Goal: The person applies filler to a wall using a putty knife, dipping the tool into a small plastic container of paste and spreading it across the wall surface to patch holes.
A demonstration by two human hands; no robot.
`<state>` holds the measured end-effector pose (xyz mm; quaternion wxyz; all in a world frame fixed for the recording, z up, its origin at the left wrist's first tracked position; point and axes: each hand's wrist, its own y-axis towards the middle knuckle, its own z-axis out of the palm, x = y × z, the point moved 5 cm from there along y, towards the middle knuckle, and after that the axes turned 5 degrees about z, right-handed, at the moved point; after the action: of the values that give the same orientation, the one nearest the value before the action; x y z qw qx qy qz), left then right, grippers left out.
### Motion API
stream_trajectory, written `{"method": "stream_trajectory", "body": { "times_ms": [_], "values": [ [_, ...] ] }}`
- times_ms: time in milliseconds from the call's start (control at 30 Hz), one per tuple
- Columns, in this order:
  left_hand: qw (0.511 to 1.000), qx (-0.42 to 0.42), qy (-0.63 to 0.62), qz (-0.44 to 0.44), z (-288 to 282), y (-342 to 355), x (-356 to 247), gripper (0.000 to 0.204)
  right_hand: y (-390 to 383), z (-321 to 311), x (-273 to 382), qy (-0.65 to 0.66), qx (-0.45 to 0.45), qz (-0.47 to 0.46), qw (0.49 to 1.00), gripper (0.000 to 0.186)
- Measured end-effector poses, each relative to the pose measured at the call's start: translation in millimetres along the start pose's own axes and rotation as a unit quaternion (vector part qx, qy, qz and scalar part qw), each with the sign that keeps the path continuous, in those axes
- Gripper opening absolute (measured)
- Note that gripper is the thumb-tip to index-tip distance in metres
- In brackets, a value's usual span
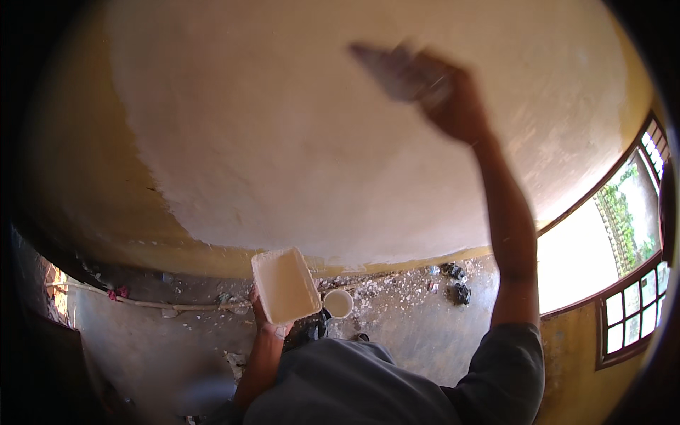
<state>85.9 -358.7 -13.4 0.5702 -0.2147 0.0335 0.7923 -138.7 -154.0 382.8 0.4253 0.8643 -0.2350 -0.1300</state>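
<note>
Raised in front of the wall, my right hand (453, 99) is closed around a flat-bladed tool that looks like a putty knife (382, 69); motion smears both. The blade lies over a broad pale patch (297, 142) of coating on the yellow wall (134, 205). Low in front of my body, my left hand (263, 317) grips a pale rectangular tub (276, 256) from its left side and below. Its inside is cream-white, and how much it holds I cannot tell. Most of the left fingers are hidden by the tub.
A white round bucket (338, 303) stands on the floor beside the tub. White flakes (382, 290) litter the floor (425, 340) along the wall base. A long pole (177, 307) lies at left, dark plastic scraps (460, 292) at right. A bright window (634, 308) is far right.
</note>
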Motion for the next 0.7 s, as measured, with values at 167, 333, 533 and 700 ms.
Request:
{"method": "stream_trajectory", "body": {
  "times_ms": [167, 333, 533, 700],
  "values": [
    [0.997, 0.071, 0.021, -0.025, 34, -1, 9, 0.053, -109, 132, 11, -0.107, 0.259, 0.039, 0.959, 0.024],
    [0.996, 0.081, -0.004, -0.037, 28, -2, 8, 0.059, 2, 34, -36, -0.185, 0.054, 0.035, 0.981, 0.037],
    [0.998, 0.052, 0.023, -0.018, 5, 8, 14, 0.061, 53, -115, -57, -0.066, -0.022, 0.125, 0.990, 0.036],
    [0.998, 0.046, 0.002, -0.049, 17, 0, 13, 0.058, -85, 68, -12, -0.030, 0.188, 0.085, 0.978, 0.027]
  ]
}}
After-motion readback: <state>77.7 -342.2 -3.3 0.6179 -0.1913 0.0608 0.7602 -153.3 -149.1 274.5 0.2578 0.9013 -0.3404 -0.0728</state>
